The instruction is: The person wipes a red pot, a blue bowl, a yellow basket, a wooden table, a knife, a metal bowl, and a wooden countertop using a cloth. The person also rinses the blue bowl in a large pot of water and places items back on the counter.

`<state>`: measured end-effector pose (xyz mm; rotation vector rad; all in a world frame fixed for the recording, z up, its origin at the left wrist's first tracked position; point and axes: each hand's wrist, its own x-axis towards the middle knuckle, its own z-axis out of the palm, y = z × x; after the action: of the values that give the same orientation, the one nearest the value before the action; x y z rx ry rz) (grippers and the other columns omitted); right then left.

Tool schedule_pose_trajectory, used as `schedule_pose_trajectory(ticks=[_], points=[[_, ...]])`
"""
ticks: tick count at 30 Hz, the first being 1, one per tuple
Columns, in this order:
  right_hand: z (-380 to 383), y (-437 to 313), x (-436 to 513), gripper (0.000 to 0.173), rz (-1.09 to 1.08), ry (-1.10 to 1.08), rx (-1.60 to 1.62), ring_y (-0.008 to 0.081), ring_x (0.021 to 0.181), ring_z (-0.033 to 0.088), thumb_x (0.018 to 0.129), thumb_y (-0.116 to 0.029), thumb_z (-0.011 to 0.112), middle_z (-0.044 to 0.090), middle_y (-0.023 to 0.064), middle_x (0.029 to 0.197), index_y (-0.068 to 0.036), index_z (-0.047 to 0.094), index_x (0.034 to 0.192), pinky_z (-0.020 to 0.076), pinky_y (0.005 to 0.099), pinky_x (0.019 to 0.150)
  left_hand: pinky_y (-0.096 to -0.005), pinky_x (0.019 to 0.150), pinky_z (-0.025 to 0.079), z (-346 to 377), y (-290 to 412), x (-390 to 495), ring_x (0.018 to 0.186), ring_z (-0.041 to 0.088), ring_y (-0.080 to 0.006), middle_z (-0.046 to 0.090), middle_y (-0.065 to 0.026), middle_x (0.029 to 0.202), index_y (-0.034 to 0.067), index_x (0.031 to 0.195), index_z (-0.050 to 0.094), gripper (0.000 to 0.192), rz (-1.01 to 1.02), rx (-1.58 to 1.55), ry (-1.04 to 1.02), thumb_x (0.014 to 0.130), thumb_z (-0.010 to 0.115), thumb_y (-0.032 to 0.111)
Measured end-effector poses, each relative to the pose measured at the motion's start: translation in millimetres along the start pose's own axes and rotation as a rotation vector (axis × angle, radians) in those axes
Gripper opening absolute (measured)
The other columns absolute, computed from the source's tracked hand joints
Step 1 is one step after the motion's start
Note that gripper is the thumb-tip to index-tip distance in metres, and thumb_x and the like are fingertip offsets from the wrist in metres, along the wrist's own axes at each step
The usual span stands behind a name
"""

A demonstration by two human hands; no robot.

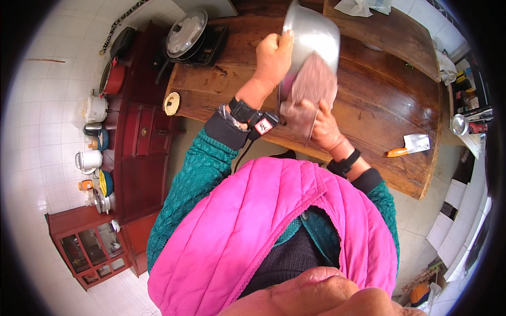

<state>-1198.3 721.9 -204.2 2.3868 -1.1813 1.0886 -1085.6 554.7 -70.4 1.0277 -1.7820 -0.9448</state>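
A shiny metal basin (pixel 314 33) is tipped on its side above the wooden table (pixel 221 85). My left hand (pixel 275 53) grips its rim, fingers curled. Against the basin's outer wall lies a brownish-pink cloth (pixel 312 85), blurred by motion, with my right hand (pixel 326 122) holding its lower end. The right fingers are partly hidden by the cloth. A cleaver with an orange handle (pixel 409 145) lies near the table's right end.
At the back left, a lidded pan (pixel 186 33) sits on a black cooktop (pixel 213 45). A pale round lid-like object (pixel 171 104) lies at the table's left corner. A raised wooden board (pixel 387 35) stands at the back right, with plastic bags (pixel 354 7) on it.
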Motion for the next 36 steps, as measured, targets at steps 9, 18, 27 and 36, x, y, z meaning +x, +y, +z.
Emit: schedule_pose_trajectory(ticks=[9, 18, 27, 36], points=[[44.0, -3.0, -107.5, 0.022, 1.668, 0.815, 1.044, 0.0131, 0.106, 0.060, 0.100, -0.005, 0.051, 0.068, 0.0067, 0.112, 0.001, 0.066, 0.113, 0.0480, 0.0284, 0.094, -0.0322, 0.061, 0.044, -23.9, -18.1, 34.4, 0.067, 0.054, -0.0132, 0.060, -0.0041, 0.075, -0.004, 0.078, 0.062, 0.013, -0.338, -0.326, 0.293, 0.085, 0.055, 0.004], [-93.7, -6.2, 70.3, 0.051, 0.644, 0.326, 0.539, 0.0321, 0.114, 0.059, 0.086, -0.018, 0.073, 0.061, 0.0152, 0.126, -0.002, 0.055, 0.132, 0.0473, 0.0400, 0.100, -0.0421, 0.081, 0.052, -24.4, -3.1, 27.8, 0.091, 0.062, -0.0252, 0.061, -0.0154, 0.103, -0.010, 0.098, 0.058, 0.018, -0.539, -0.555, 0.511, 0.085, 0.056, 0.002], [-59.5, 66.4, 87.9, 0.020, 0.317, 0.337, -0.318, 0.0255, 0.077, 0.059, 0.068, -0.009, 0.067, 0.055, 0.0055, 0.085, -0.011, 0.053, 0.083, 0.0514, 0.0357, 0.059, -0.0627, 0.087, 0.055, -62.2, 16.8, 6.2, 0.100, 0.065, -0.0446, 0.062, -0.0298, 0.104, -0.012, 0.117, 0.046, 0.038, -0.760, -0.898, -0.008, 0.095, 0.054, 0.018], [-65.4, 79.3, 144.2, 0.016, 0.061, 0.136, -0.432, 0.0186, 0.073, 0.059, 0.072, -0.012, 0.063, 0.050, 0.0034, 0.078, -0.012, 0.049, 0.079, 0.0513, 0.0296, 0.056, -0.0404, 0.068, 0.050, -84.3, 36.2, -14.3, 0.076, 0.058, -0.0316, 0.055, -0.0085, 0.081, 0.007, 0.087, 0.058, 0.037, 0.761, 0.813, -0.134, 0.065, 0.083, 0.024]])
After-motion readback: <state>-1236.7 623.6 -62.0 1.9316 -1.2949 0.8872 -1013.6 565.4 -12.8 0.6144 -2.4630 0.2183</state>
